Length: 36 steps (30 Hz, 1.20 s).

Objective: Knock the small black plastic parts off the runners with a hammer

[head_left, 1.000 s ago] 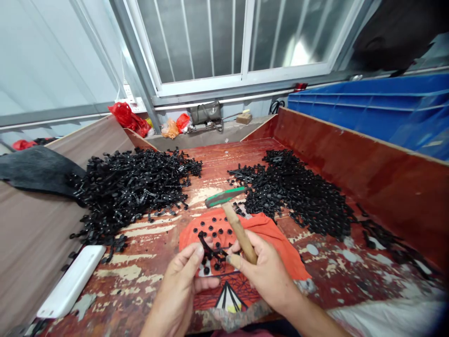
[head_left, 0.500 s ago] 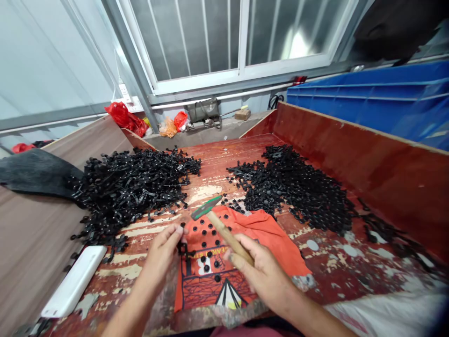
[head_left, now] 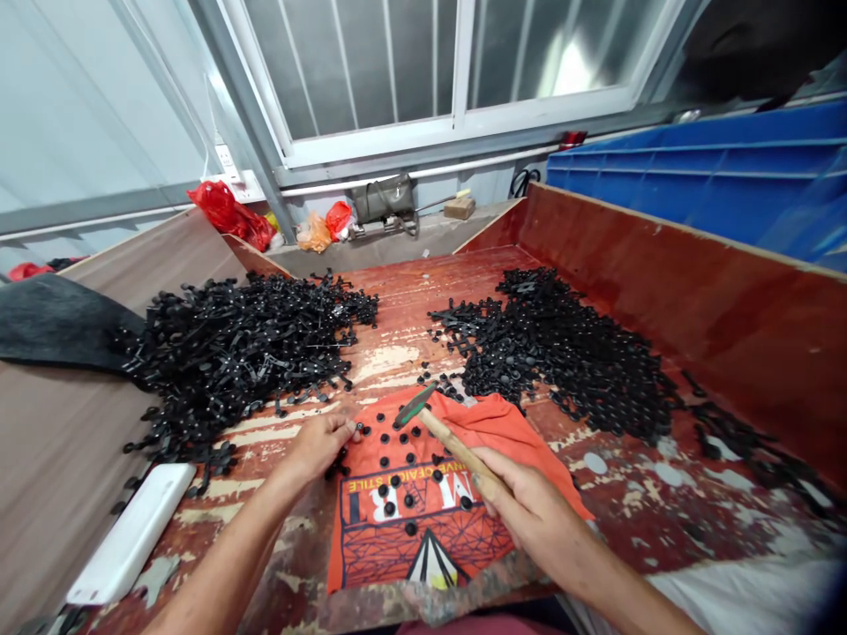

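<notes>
Head view: hammer (head_left: 463,448) above the orange cloth (head_left: 535,450), its wooden handle clasped in the person's right hand (head_left: 522,498). Likely light, rigid and head-heavy; best held low on the handle. Left hand (head_left: 321,445) pinches a small black part (head_left: 358,429) at the cloth's edge; probably light, easily dropped, best taken by its rim. Cloth soft, creased; round black buttons (head_left: 411,528) dot it. Board (head_left: 397,304) worn, paint flaked.

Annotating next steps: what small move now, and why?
I'd probably have the left hand bring its black part over the studs: it's pinched at the cloth's left edge, the studs sit on the cloth, and the right hand holds the hammer.
</notes>
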Each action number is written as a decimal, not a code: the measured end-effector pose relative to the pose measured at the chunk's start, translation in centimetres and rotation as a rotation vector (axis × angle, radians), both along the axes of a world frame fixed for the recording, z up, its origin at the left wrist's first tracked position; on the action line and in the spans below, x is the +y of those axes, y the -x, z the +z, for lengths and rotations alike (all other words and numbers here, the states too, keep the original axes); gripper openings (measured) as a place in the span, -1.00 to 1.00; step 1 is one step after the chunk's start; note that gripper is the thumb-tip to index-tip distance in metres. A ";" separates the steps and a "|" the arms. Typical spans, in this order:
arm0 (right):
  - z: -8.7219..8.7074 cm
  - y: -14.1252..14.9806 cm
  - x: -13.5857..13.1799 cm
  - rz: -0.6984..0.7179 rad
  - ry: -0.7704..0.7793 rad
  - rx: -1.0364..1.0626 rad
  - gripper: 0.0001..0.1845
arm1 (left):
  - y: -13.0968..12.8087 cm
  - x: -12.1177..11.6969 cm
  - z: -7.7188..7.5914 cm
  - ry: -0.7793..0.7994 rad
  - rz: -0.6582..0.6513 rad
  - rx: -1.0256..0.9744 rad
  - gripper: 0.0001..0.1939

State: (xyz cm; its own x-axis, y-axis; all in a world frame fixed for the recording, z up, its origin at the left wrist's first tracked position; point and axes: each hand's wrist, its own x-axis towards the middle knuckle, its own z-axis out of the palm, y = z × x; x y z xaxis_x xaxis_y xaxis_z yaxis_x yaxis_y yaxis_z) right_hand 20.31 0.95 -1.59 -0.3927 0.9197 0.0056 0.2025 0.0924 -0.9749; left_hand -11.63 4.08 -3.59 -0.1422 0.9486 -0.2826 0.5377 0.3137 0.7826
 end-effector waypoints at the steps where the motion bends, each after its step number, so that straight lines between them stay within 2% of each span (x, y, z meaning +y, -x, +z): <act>1: 0.1 0.1 0.1 0.017 0.000 -0.012 -0.67 | 0.0 0.1 -0.1 0.002 -0.003 0.012 -0.69; 8: 0.1 0.5 0.5 0.065 -0.004 -0.069 -0.68 | -0.4 0.4 0.1 0.014 -0.018 0.058 -0.66; 14: 0.5 0.8 1.1 0.121 -0.078 -0.161 -0.63 | -0.5 0.2 0.7 0.018 -0.026 -0.012 -0.59; 22: 0.5 1.1 1.5 0.116 -0.098 -0.165 -0.60 | 0.1 0.4 -0.8 0.021 -0.039 0.002 -0.61; 25: 0.6 1.3 1.6 0.125 -0.128 -0.182 -0.60 | 0.1 0.4 -1.0 0.016 -0.047 0.028 -0.64; 31: 1.4 2.2 2.1 0.128 -0.169 -0.296 -0.54 | 0.1 0.5 -0.6 0.018 -0.065 0.065 -0.64; 36: 2.7 3.2 2.5 0.175 -0.207 -0.392 -0.45 | 0.1 0.9 -0.6 0.032 -0.091 0.053 -0.67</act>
